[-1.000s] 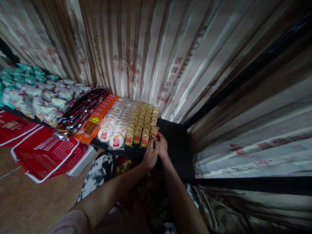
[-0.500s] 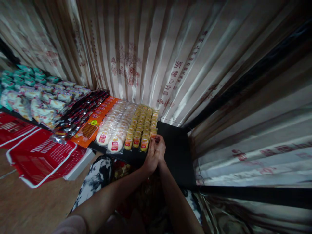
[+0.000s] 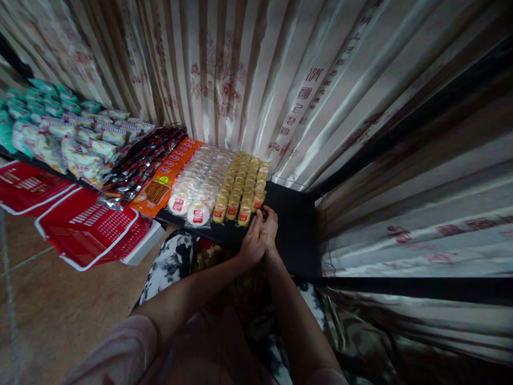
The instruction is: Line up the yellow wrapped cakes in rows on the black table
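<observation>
Pleated curtains (image 3: 224,80) backed a black table (image 3: 294,230), where yellow packets (image 3: 232,206) stood in four columns; three appeared laid to the front, the rightmost perhaps unfinished. Left hand (image 3: 253,243) and right hand (image 3: 271,224) met at its near end, fingers bent; whether they gripped a packet could not be told. Red baskets (image 3: 80,235) stood lower left, contents indistinct.

The left hand (image 3: 252,242) and right hand (image 3: 271,225) meet beside yellow packets (image 3: 233,206) on the desk (image 3: 296,227). A curtain (image 3: 256,80) hangs behind.
</observation>
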Demonstrator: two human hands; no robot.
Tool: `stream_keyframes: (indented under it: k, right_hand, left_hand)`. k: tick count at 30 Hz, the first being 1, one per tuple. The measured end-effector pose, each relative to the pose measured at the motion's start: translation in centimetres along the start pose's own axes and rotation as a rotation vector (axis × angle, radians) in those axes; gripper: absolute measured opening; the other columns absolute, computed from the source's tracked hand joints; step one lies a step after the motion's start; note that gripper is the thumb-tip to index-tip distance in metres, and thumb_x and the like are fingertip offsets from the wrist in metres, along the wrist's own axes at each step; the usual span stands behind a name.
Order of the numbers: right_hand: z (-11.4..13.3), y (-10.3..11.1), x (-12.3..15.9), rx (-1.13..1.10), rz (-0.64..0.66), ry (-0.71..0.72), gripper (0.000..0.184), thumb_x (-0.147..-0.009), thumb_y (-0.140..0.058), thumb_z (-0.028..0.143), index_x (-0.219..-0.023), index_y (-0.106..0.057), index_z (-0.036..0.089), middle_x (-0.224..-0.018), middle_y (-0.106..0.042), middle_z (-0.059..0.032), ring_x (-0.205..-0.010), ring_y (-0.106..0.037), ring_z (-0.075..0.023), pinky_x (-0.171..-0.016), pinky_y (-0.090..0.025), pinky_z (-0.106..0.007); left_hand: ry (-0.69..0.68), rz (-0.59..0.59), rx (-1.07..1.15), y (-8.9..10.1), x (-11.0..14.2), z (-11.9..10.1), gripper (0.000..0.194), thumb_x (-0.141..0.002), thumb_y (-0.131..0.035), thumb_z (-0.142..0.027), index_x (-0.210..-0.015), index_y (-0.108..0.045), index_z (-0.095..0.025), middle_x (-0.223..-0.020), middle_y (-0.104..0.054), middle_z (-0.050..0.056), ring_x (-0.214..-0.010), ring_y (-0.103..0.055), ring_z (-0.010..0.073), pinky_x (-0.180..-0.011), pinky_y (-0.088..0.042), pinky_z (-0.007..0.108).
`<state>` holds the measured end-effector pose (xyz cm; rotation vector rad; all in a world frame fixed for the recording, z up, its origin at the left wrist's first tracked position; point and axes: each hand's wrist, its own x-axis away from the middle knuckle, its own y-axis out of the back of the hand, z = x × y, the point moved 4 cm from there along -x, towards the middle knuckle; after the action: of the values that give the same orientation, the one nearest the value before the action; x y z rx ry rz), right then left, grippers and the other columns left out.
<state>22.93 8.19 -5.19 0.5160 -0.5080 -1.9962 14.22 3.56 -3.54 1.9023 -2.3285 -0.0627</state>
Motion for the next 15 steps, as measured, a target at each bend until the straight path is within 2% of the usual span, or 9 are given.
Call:
stream_keyframes:
  k: [2, 5, 10, 13, 15]
  right_hand:
    - [0.1, 0.2, 1.1, 0.019, -0.011, 0.006, 0.045, -0.079, -0.046, 0.039, -0.11, -0.056, 0.009, -0.105, -0.057, -0.0164, -0.094, -0.057, -0.0227, -0.084, -0.045, -0.036]
    - [0.3, 0.5, 3.3, 0.035, -0.037, 0.049, 0.04, -0.08, -0.043, 0.036, -0.108, -0.057, 0.011, -0.104, -0.058, -0.0146, -0.094, -0.057, -0.0219, -0.085, -0.045, -0.036]
    - [1.0, 0.7, 8.6, -0.073, -0.019, 0.102, 0.034, -0.084, -0.039, 0.035, -0.106, -0.057, 0.016, -0.103, -0.062, -0.0109, -0.09, -0.059, -0.0197, -0.083, -0.047, -0.036]
    - [2.0, 0.4, 12.7, -0.071, 0.036, 0.152, 0.03, -0.087, -0.036, 0.031, -0.102, -0.058, 0.017, -0.101, -0.063, -0.0097, -0.09, -0.06, -0.0186, -0.084, -0.047, -0.035]
    - [2.4, -0.6, 15.2, -0.039, 0.141, 0.181, 0.029, -0.088, -0.035, 0.028, -0.099, -0.06, 0.019, -0.1, -0.065, -0.0091, -0.092, -0.06, -0.0187, -0.085, -0.047, -0.034]
  left_hand:
    - [-0.016, -0.014, -0.084, 0.4, 1.1, 0.1, 0.055, -0.085, -0.039, -0.021, -0.14, -0.032, -0.017, -0.147, -0.033, 0.006, -0.136, -0.028, 0.0171, -0.115, -0.019, 0.032]
    - [-0.113, -0.035, -0.137, 1.3, 3.3, -0.2, 0.051, -0.085, -0.039, -0.021, -0.136, -0.038, -0.014, -0.14, -0.042, 0.01, -0.131, -0.036, 0.019, -0.112, -0.027, 0.034]
    - [-0.203, -0.003, -0.099, 4.2, 8.2, 0.4, 0.04, -0.09, -0.03, -0.024, -0.126, -0.046, -0.017, -0.129, -0.051, 0.01, -0.121, -0.045, 0.0171, -0.108, -0.033, 0.035]
    - [-0.168, -0.015, -0.147, 6.5, 10.4, 2.3, 0.035, -0.091, -0.031, -0.023, -0.12, -0.049, -0.019, -0.122, -0.055, 0.008, -0.115, -0.049, 0.0159, -0.104, -0.035, 0.034]
    - [-0.047, -0.05, -0.263, 8.2, 11.0, 4.2, 0.031, -0.089, -0.034, -0.02, -0.114, -0.052, -0.017, -0.115, -0.057, 0.01, -0.108, -0.052, 0.0174, -0.099, -0.039, 0.034]
